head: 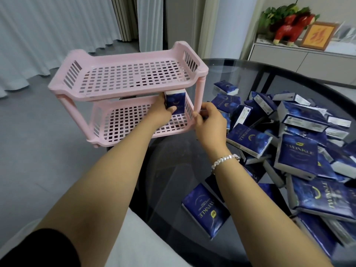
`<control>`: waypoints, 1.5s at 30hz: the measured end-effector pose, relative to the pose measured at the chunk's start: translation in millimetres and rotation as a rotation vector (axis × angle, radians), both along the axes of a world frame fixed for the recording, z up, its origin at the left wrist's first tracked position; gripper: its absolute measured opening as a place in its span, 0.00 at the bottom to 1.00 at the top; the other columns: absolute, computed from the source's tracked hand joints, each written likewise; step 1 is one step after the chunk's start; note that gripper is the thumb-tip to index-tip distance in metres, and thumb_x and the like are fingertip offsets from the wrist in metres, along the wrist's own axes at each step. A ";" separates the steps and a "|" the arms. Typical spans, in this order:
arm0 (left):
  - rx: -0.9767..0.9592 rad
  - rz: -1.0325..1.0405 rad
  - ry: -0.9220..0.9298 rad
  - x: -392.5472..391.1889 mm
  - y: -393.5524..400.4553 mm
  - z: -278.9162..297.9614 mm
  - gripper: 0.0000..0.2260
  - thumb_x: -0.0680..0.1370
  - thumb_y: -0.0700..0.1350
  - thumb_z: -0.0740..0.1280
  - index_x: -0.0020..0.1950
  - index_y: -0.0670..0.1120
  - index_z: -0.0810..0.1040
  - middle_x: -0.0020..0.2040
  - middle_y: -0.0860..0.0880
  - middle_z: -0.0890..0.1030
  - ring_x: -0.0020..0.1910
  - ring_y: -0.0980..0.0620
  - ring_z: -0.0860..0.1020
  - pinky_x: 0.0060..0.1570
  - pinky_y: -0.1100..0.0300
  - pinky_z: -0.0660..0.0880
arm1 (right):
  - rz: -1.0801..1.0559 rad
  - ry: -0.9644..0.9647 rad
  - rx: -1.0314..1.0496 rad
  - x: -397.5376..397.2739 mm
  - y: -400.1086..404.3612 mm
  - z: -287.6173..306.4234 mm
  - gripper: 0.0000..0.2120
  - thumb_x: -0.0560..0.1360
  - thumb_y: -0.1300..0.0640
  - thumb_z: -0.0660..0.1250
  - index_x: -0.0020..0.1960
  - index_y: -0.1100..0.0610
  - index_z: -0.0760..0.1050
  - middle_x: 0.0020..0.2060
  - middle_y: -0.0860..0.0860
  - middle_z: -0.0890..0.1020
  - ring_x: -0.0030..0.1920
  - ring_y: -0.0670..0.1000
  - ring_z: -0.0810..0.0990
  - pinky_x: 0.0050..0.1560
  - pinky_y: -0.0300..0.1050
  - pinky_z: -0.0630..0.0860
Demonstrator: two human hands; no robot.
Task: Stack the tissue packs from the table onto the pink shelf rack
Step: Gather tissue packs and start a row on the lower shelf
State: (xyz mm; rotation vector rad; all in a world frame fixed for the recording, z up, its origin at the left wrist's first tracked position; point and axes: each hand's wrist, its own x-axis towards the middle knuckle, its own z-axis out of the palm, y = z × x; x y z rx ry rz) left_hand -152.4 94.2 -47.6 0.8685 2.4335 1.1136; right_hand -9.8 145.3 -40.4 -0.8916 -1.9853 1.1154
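One tissue pack (175, 102) at lower tier's (134, 120) edge

Rack (127, 79), pink: 1, with 2 tiers.
Tissue packs, dark blue: 1 on the lower tier (175, 102); 1 lying alone at the table's near edge (205, 210); the heap (296, 151) on the table holds well over 20, overlapping, exact count not possible.
Table (192, 170), round glass: 1.
Hands: 2, left (160, 110) and right (209, 124).
Bracelet (224, 162), beaded: 1.
Sideboard (308, 60): 1.
Red horse figure (289, 29): 1.
Framed picture (317, 35): 1.
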 end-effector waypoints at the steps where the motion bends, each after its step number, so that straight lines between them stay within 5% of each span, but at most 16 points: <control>1: 0.014 0.000 -0.009 0.1 -0.3 -0.7 0.22 0.80 0.43 0.61 0.74 0.48 0.61 0.69 0.46 0.72 0.68 0.46 0.70 0.65 0.54 0.65 | -0.003 -0.005 -0.001 0.0 -0.2 0.2 0.08 0.78 0.60 0.63 0.56 0.59 0.74 0.42 0.47 0.77 0.41 0.46 0.75 0.32 0.25 0.69; 14: 0.127 0.061 -0.055 14.5 -17.9 5.5 0.22 0.79 0.47 0.64 0.72 0.47 0.63 0.69 0.46 0.73 0.68 0.46 0.70 0.61 0.57 0.66 | 0.025 -0.064 -0.050 7.5 -8.0 11.7 0.11 0.77 0.60 0.64 0.59 0.58 0.74 0.50 0.51 0.81 0.47 0.52 0.81 0.49 0.53 0.80; 21: 0.160 0.066 0.005 52.8 -58.6 26.7 0.21 0.79 0.46 0.65 0.71 0.45 0.67 0.71 0.47 0.71 0.69 0.49 0.69 0.62 0.62 0.63 | 0.050 -0.145 0.014 33.0 -16.9 19.7 0.15 0.76 0.58 0.66 0.62 0.58 0.76 0.51 0.50 0.81 0.46 0.47 0.79 0.52 0.44 0.77; 26: 0.048 -0.093 0.019 92.3 -97.3 33.0 0.05 0.77 0.46 0.68 0.51 0.49 0.81 0.52 0.53 0.81 0.47 0.58 0.77 0.48 0.65 0.70 | 0.158 -0.278 0.096 68.9 -29.6 26.0 0.13 0.74 0.56 0.69 0.57 0.56 0.79 0.48 0.49 0.83 0.45 0.44 0.78 0.48 0.33 0.69; 30: -0.085 -0.301 -0.039 127.1 -125.3 34.8 0.06 0.75 0.50 0.69 0.49 0.50 0.83 0.41 0.58 0.82 0.35 0.65 0.75 0.42 0.68 0.72 | 0.239 -0.353 0.160 103.5 -44.0 27.8 0.14 0.73 0.55 0.70 0.57 0.55 0.79 0.43 0.47 0.80 0.41 0.42 0.75 0.36 0.25 0.67; 39: -0.235 -0.389 -0.099 156.1 -140.3 19.4 0.09 0.73 0.55 0.71 0.51 0.53 0.83 0.39 0.57 0.80 0.33 0.63 0.74 0.38 0.67 0.68 | 0.321 -0.686 0.229 163.0 -68.0 19.9 0.20 0.70 0.46 0.72 0.60 0.48 0.75 0.42 0.45 0.75 0.41 0.45 0.74 0.38 0.35 0.68; 45: -0.156 -0.363 -0.152 161.7 -140.0 19.0 0.09 0.73 0.50 0.73 0.50 0.49 0.81 0.45 0.52 0.84 0.46 0.55 0.81 0.48 0.60 0.76 | 0.303 -0.579 0.085 165.1 -74.0 8.7 0.19 0.69 0.52 0.74 0.59 0.46 0.76 0.40 0.46 0.79 0.33 0.42 0.74 0.39 0.38 0.73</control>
